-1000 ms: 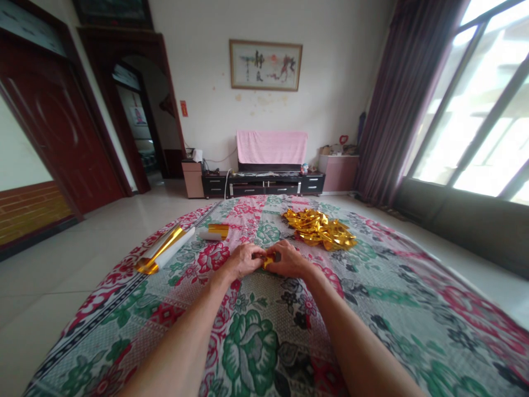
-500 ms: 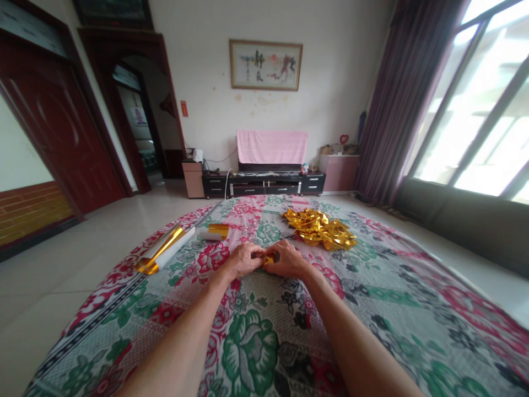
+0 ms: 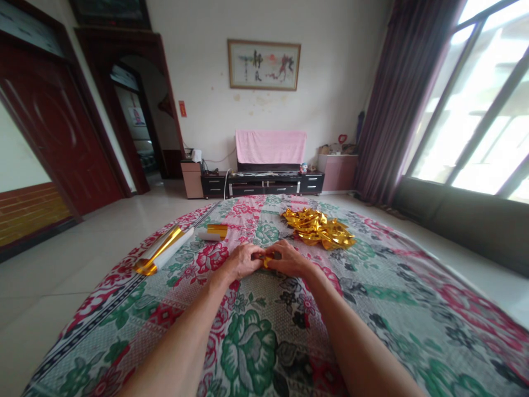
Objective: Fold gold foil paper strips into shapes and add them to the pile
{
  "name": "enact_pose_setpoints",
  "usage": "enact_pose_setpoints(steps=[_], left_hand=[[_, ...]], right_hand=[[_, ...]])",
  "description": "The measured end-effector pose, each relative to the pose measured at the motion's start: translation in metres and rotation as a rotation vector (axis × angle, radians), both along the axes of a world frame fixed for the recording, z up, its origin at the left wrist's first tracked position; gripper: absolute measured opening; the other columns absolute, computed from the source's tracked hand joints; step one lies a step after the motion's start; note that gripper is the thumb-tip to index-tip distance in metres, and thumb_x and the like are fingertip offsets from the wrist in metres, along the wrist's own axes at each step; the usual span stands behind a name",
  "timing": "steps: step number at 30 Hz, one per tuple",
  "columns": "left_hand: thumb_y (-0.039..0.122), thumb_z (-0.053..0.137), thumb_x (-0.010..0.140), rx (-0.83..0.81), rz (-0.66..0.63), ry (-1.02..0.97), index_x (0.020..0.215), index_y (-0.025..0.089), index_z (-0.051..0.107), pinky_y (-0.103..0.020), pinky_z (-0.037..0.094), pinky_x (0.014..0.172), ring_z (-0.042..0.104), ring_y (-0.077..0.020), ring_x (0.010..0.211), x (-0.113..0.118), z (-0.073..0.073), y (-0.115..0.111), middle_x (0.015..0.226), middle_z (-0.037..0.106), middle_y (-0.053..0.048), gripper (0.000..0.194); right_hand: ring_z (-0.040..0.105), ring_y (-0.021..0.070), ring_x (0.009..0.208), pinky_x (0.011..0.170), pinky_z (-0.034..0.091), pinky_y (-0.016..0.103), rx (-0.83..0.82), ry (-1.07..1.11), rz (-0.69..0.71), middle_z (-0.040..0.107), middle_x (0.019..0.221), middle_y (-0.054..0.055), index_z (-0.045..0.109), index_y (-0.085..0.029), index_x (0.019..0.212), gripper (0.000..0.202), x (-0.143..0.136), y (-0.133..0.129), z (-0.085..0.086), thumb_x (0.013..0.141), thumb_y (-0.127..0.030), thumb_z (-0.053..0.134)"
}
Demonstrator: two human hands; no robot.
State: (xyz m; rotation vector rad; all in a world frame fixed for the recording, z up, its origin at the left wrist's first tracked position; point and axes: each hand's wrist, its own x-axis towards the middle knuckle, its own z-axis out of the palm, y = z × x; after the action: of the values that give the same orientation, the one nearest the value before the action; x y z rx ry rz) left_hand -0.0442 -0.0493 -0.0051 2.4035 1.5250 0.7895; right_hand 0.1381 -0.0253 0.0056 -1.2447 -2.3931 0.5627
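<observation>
Shifted only slightly since the earlier frame, head view: bare left hand (image 3: 244, 261) and bare right hand (image 3: 288, 258), both curled nearly closed, pinching a small folded gold foil piece (image 3: 268, 260) between them, over grey, red and green floral cloth (image 3: 250, 342), with crumpled gold foil heap (image 3: 317, 227) beyond at right.

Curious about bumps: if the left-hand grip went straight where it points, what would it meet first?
Likely the right-hand grip, just across the small gold piece that both seem to pinch, though depth is hard to judge.
</observation>
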Motion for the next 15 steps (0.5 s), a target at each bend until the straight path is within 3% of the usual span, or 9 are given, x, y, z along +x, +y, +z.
enact_pose_setpoints(steps=[7,15], left_hand=[[0.022,0.055,0.069,-0.013,0.004,-0.007,0.096,0.019,0.069,-0.025,0.043,0.079,0.056,-0.0163,0.082,0.000,0.000,0.001,0.084,0.066,-0.003,0.030],[0.021,0.055,0.069,-0.017,0.006,-0.016,0.094,0.019,0.069,-0.025,0.044,0.077,0.057,-0.0159,0.080,0.001,0.002,-0.001,0.083,0.066,-0.003,0.029]], right_hand=[[0.051,0.0203,0.096,0.083,0.040,0.031,0.044,-0.022,-0.065,0.054,0.102,0.005,0.066,-0.028,0.098,0.037,-0.005,0.001,-0.006,0.066,-0.044,0.062],[0.050,0.0206,0.097,0.083,0.040,0.033,0.088,-0.029,-0.091,0.053,0.104,0.005,0.066,-0.029,0.099,0.036,-0.006,0.004,-0.014,0.064,-0.040,0.064]])
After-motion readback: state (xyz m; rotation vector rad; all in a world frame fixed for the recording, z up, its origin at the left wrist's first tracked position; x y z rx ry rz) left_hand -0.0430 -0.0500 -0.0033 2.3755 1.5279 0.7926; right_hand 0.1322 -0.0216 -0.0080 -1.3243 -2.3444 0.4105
